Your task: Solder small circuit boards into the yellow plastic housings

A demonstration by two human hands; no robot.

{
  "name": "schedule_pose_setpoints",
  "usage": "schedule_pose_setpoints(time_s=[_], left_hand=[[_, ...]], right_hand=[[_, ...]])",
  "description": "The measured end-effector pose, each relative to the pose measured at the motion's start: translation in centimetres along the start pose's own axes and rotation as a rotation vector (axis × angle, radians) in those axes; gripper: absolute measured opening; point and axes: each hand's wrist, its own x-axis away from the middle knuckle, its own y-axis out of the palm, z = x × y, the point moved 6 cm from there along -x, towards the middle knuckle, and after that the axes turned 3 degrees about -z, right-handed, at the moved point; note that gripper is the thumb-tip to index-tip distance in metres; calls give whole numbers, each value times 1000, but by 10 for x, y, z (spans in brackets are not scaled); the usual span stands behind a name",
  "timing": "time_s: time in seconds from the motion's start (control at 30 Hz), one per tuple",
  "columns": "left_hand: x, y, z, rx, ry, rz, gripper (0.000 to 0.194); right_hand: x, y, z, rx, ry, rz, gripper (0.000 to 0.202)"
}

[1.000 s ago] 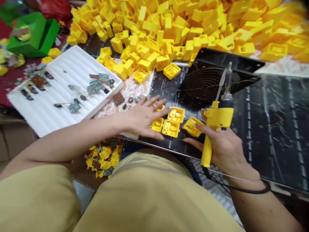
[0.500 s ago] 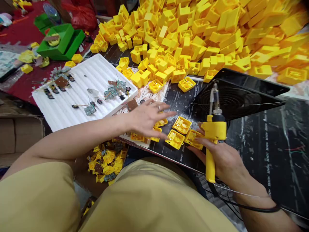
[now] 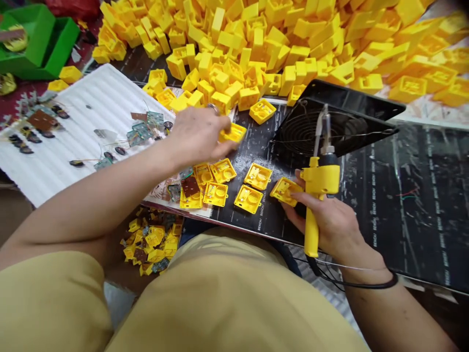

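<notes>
My left hand point(image 3: 200, 133) reaches forward and closes on a yellow plastic housing point(image 3: 234, 132) at the near edge of the big yellow pile point(image 3: 293, 44). My right hand point(image 3: 330, 222) grips a yellow soldering gun point(image 3: 318, 188), tip up, its cord running under my wrist; its fingertips also touch a yellow housing point(image 3: 286, 190). Several open yellow housings point(image 3: 234, 183) lie in a loose row on the black mat point(image 3: 403, 195) between my hands. A brown circuit board point(image 3: 190, 186) rests on one of them.
A white ribbed foam tray point(image 3: 73, 132) with small circuit boards and parts sits at the left. A black fan point(image 3: 322, 129) lies behind the soldering gun. A green box point(image 3: 36, 39) stands far left. More yellow parts lie in a heap point(image 3: 154, 239) below the table edge.
My left hand lifted off the housings in front of me and moved forward to the pile's edge, taking hold of a housing. The right hand with the soldering gun stayed put.
</notes>
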Motion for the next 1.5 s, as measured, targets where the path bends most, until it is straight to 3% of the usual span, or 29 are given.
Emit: schedule_pose_setpoints(time_s=[0.13, 0.23, 0.33, 0.43, 0.5, 0.6, 0.77, 0.83, 0.9, 0.97, 1.1, 1.2, 1.27, 1.37, 1.43, 1.5], left_hand=[[42, -8, 91, 24, 395, 109, 36], [66, 5, 143, 82, 634, 220, 32], [67, 29, 167, 122, 662, 170, 36], [56, 46, 171, 111, 577, 71, 31], [51, 46, 161, 104, 476, 66, 29], [51, 32, 135, 119, 382, 115, 50], [55, 16, 78, 4, 374, 73, 40], [60, 23, 64, -30, 398, -10, 56], [66, 34, 57, -34, 396, -102, 68], [73, 45, 59, -20, 379, -155, 62], [77, 55, 67, 5, 361, -64, 51], [74, 39, 54, 16, 332, 30, 54], [68, 19, 25, -15, 244, 47, 46], [56, -9, -42, -130, 21, 12, 34], [48, -12, -78, -99, -41, -104, 32], [43, -1, -91, -42, 12, -250, 34]], right_hand=[[1, -19, 7, 49, 54, 138, 48], [2, -30, 12, 39, 83, 176, 55], [3, -31, 15, 20, 72, 151, 52], [3, -24, 15, 12, 46, 70, 40], [2, -19, 13, -3, 23, 29, 33], [-4, -16, 8, -27, -24, 28, 25], [-16, -3, 6, -68, -78, -54, 23], [-20, 1, 5, -108, -112, -108, 23], [-22, 2, 4, -149, -123, -140, 22], [-26, 1, 4, -165, -108, -123, 21], [-37, 3, -3, -152, -142, -18, 21], [-44, 10, -13, -151, -207, -39, 26], [-47, 12, -16, -155, -228, -62, 26], [-46, 5, -15, -103, -201, -25, 29], [-44, -1, -15, -27, -180, 28, 34], [-41, -6, -17, 31, -166, 65, 43]])
